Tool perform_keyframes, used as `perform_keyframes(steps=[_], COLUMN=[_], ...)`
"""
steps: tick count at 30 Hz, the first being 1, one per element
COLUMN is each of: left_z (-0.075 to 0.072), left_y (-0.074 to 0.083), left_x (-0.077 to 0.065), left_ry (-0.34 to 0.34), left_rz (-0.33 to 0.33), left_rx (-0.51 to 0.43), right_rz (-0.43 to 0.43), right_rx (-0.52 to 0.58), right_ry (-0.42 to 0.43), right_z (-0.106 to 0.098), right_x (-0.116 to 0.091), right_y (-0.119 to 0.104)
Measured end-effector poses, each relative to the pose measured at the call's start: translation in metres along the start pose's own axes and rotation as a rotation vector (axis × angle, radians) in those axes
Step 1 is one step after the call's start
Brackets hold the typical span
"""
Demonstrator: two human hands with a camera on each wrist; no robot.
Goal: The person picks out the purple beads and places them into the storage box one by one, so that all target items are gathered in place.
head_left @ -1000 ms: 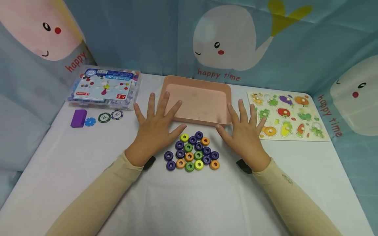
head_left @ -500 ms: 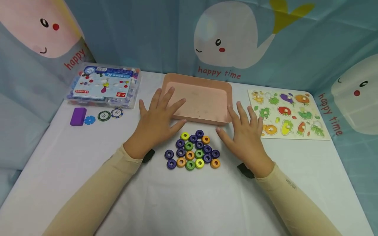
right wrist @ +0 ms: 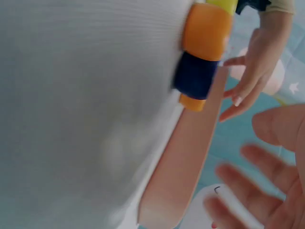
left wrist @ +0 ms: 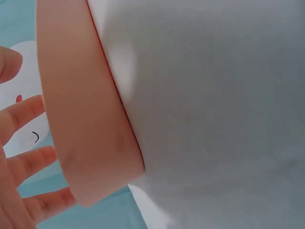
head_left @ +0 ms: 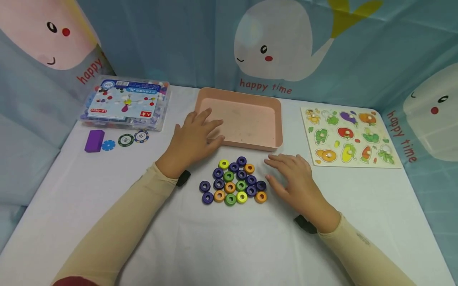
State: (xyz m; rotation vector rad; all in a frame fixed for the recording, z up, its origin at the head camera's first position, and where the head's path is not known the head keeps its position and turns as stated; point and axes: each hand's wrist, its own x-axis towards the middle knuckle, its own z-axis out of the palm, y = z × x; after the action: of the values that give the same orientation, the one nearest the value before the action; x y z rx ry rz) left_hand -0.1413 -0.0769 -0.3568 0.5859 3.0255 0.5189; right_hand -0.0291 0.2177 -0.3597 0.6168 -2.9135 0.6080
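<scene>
Creased white tablecloth; glossy purple-orange-green-yellow rings in front of smooth peach rectangular tray. Left hand spread over tray's left front corner; right hand loosely spread, front-right of tray.

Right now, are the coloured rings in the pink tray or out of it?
Out. The rings lie grouped on the white cloth, in front of the tray, on the person's side of it.

Tabletop was viewed from above, forward and down, by head camera. Tray was seen close, low, by left wrist camera; rings, close, by right wrist camera. Tray was shared by all.
</scene>
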Motion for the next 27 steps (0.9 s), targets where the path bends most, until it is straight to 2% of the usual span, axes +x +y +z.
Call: perform_keyframes(steps=[5, 8, 14, 22, 27], left_z=[0.002, 0.003, 0.006, 0.012, 0.010], left_y=[0.000, -0.001, -0.003, -0.003, -0.002], left_x=[0.007, 0.010, 0.014, 0.018, 0.020], left_ry=[-0.051, -0.080, -0.147, -0.210, -0.237], left_rz=[-0.003, -0.008, -0.015, -0.002, 0.015], left_rx=[0.014, 0.024, -0.019, -0.038, -0.036], right_rz=[-0.086, -0.121, -0.171, -0.171, -0.143], right_rx=[0.012, 0.034, 0.074, 0.029, 0.008], right_ry=[-0.080, -0.101, -0.156, -0.199, -0.213], right_z=[0.004, 0.006, 0.008, 0.010, 0.008], right_x=[-0.006, -0.008, -0.009, -0.008, -0.005], right_y=[0.002, 0.004, 0.004, 0.000, -0.002])
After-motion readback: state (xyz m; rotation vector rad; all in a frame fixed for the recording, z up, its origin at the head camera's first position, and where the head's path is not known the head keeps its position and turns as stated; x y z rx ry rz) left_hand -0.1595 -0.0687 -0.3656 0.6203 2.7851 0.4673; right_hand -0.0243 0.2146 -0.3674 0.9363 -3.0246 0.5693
